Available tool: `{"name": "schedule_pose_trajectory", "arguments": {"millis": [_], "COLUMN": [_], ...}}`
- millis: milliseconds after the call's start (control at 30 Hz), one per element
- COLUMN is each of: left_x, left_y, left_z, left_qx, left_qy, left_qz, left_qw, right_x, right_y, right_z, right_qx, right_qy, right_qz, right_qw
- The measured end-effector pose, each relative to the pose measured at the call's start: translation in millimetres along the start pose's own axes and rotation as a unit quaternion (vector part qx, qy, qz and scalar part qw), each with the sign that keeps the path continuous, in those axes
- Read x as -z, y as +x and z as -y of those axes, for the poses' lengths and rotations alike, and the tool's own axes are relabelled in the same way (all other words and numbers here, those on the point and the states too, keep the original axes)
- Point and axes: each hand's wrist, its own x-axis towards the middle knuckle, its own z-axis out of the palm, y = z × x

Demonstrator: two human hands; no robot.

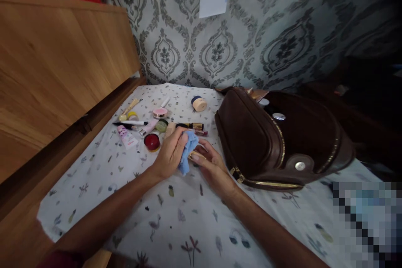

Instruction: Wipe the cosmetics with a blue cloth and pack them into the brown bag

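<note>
My left hand [171, 153] is closed round a crumpled light-blue cloth [187, 150]. The cloth presses against a small gold-coloured item [195, 155] pinched in the fingers of my right hand [215, 167]; most of that item is hidden, so its kind does not show. Just beyond my hands lie a black-and-gold tube [197, 126] and a dark pink tube [201, 133]. Left of my left hand sit a red round jar [152, 142], a green-lidded jar [161, 125] and a pink compact [160, 112].
A brown leather bag [248, 134] stands unzipped at the right, bottle tops showing inside. Farther back lies a cream jar with a dark lid [199, 103]. A pink-and-white tube [127, 137] rests at left on the patterned cloth cover [176, 217]. A wooden cabinet [69, 58] borders the left side.
</note>
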Motion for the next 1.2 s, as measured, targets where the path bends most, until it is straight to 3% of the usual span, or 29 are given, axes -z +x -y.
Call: {"name": "schedule_pose_trajectory", "arguments": {"millis": [133, 300, 433, 600, 700, 767, 900, 967, 1033, 1133, 1200], "left_x": [2.6, 4.2, 7.5, 11.6, 10.2, 9.2, 11.3, 13.9, 15.7, 15.8, 14.6], "left_y": [0, 0, -2, -4, -4, -3, 1, 3, 3, 2, 1], "left_z": [-1, 6, 10, 14, 17, 19, 23, 23, 22, 20, 21], "left_qx": [0.022, 0.012, -0.005, -0.123, -0.139, -0.101, 0.029, 0.04, 0.009, -0.043, -0.064], "left_qy": [-0.063, -0.029, 0.003, 0.083, 0.117, 0.082, -0.062, -0.092, -0.077, -0.039, -0.021], "left_qz": [-0.04, -0.056, -0.04, 0.029, 0.05, 0.023, -0.102, -0.131, -0.082, 0.036, 0.055], "left_qw": [0.997, 0.998, 0.999, 0.989, 0.982, 0.991, 0.992, 0.986, 0.994, 0.998, 0.996], "right_x": [-4, -2, 1, -1, -3, -3, -2, -1, 1, 2, 3], "right_y": [-3, -3, 0, 1, 0, 0, 0, 0, 0, 1, 2], "right_z": [4, 3, 2, 3, 4, 4, 6, 8, 10, 13, 16], "right_qx": [-0.042, -0.069, -0.071, -0.105, -0.126, -0.147, -0.201, -0.217, -0.217, -0.211, -0.214], "right_qy": [0.057, 0.069, 0.057, 0.087, 0.103, 0.113, 0.188, 0.234, 0.278, 0.328, 0.35], "right_qz": [0.013, 0.024, 0.037, 0.037, 0.048, 0.061, 0.085, 0.089, 0.087, 0.065, 0.037], "right_qw": [0.997, 0.995, 0.995, 0.99, 0.985, 0.981, 0.958, 0.944, 0.932, 0.919, 0.911]}}
